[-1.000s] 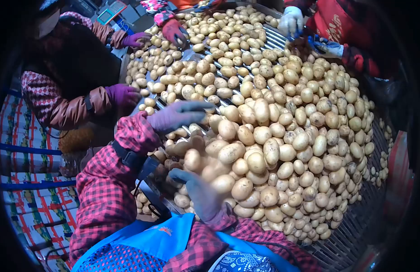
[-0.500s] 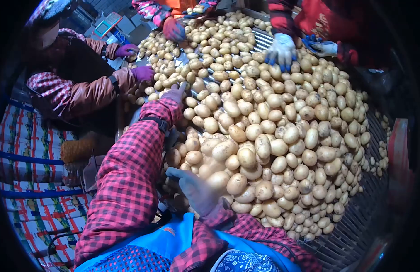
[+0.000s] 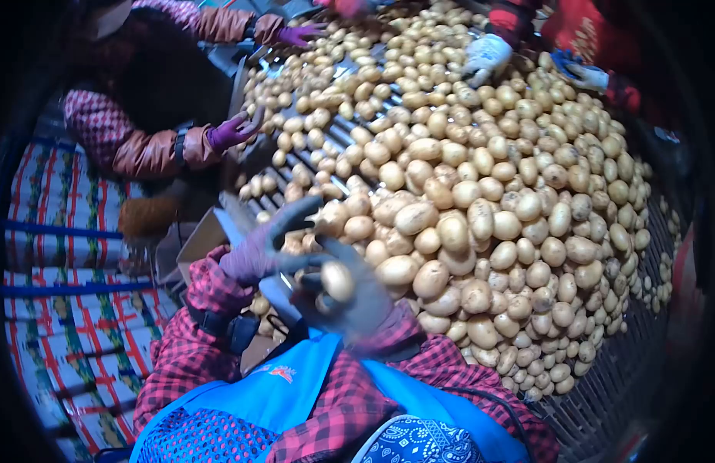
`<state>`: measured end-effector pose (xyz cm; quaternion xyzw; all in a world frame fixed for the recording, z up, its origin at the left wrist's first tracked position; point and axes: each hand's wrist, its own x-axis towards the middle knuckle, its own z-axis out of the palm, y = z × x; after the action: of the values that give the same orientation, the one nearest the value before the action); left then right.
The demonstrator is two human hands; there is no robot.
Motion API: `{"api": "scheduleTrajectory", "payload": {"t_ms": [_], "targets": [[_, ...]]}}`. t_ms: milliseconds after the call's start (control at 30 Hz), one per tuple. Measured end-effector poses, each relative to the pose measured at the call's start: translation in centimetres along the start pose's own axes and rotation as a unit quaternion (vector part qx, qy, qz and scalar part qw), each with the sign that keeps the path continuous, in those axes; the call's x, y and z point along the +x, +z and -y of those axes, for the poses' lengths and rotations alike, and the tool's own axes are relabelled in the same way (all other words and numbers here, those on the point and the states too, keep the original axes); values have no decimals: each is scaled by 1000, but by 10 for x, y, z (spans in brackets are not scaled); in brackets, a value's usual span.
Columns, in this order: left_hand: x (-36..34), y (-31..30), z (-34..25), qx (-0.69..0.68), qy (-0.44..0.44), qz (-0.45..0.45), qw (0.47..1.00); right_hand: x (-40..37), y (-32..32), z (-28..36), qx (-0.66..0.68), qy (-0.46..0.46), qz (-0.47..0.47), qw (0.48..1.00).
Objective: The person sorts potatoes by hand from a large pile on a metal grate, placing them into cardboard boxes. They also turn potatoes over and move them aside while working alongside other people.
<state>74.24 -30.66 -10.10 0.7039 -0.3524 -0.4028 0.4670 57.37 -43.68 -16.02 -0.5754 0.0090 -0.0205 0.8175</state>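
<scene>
My left hand (image 3: 265,243), in a purple and grey glove, is drawn back near my body with thumb and fingers spread apart. Close beside it, my right hand (image 3: 357,289) in a grey glove is smeared by motion, its fingers curled about a pale potato (image 3: 337,281). The left fingertips reach toward that potato. Beyond both hands, a large heap of potatoes (image 3: 481,224) covers the slatted metal rack (image 3: 342,135). Just under my left forearm is the edge of an open cardboard box (image 3: 199,239).
Across the rack on the left, a person's purple-gloved hand (image 3: 234,131) hovers by the potatoes. Another person's white-gloved hand (image 3: 488,55) is on the heap at the back right. Stacked printed cartons (image 3: 72,255) stand at the left, bound with blue straps (image 3: 72,230).
My left hand has pulled back from the far potatoes toward my body. My right hand has lifted from the near heap with a potato. The left co-worker's hands have moved apart.
</scene>
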Motion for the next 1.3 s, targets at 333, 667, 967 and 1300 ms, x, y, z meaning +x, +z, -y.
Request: {"api": "scheduleTrajectory", "payload": {"t_ms": [333, 667, 967, 1300], "targets": [[32, 34, 39, 365, 76, -76, 925, -13, -6, -12, 490, 84, 104, 861], [51, -17, 31, -287, -103, -145, 941, 1, -3, -2, 567, 164, 4, 807], [-40, -1, 43, -143, 26, -112, 983, 7, 6, -7, 385, 77, -60, 918], [-62, 62, 32, -267, -86, -156, 947, 18, 29, -13, 184, -75, -41, 979]]}}
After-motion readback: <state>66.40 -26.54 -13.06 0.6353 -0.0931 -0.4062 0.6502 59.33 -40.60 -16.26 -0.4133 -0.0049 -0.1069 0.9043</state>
